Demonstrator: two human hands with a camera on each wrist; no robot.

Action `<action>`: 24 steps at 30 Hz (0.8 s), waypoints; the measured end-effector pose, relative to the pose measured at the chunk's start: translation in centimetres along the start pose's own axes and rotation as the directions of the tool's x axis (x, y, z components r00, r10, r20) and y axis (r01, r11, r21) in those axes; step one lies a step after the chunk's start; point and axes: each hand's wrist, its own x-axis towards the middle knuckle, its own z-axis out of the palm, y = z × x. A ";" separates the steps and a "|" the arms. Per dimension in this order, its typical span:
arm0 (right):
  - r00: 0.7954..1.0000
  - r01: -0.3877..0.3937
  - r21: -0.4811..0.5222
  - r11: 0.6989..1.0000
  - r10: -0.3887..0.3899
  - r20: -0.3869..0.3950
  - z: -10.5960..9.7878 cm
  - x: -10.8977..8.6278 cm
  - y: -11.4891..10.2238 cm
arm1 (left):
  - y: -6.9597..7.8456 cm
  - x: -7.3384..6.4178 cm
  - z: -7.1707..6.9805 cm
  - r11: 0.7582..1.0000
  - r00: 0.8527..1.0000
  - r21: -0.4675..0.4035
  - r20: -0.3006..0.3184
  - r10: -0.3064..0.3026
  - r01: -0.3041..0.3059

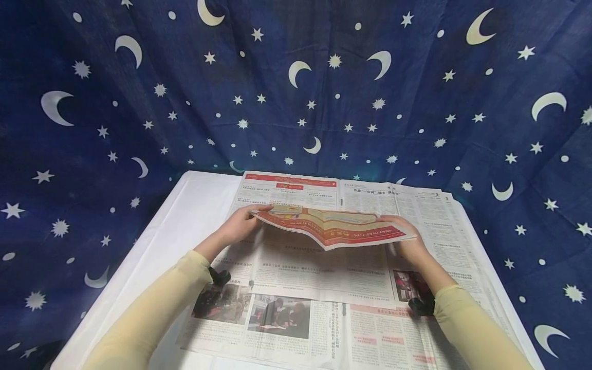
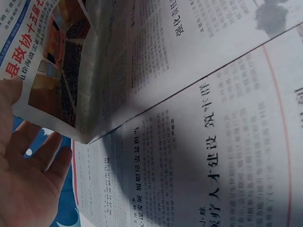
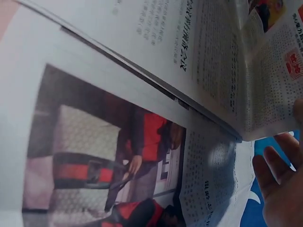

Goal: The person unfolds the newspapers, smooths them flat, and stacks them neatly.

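A folded newspaper page [image 1: 342,226] with a red and cream printed band is raised above the middle of the table in the head view, sagging along its central crease. My left hand [image 1: 238,226] pinches its left edge, and my right hand [image 1: 409,244] grips the right edge. In the left wrist view, the left thumb lies on the near face of the page, with the other fingers [image 2: 45,156] behind it. Fingers of the right hand [image 3: 281,189] reach behind the page in the right wrist view. Beneath lie spread newspaper sheets [image 1: 296,277], partly covered by the raised page.
The white table [image 1: 185,205] shows along the left side of the sheets. Other newspaper pages [image 1: 444,231] reach to its right and far edges. Behind hangs a dark blue cloth [image 1: 277,67] with moons and stars. A dark wrist device [image 1: 219,276] sits under the left sleeve.
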 end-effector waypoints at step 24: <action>0.946 -0.325 0.068 0.943 0.324 0.017 0.8 3.2 1.5 | -1.7 3.8 0.1 0.990 0.998 0.135 -0.044 -0.042 0.048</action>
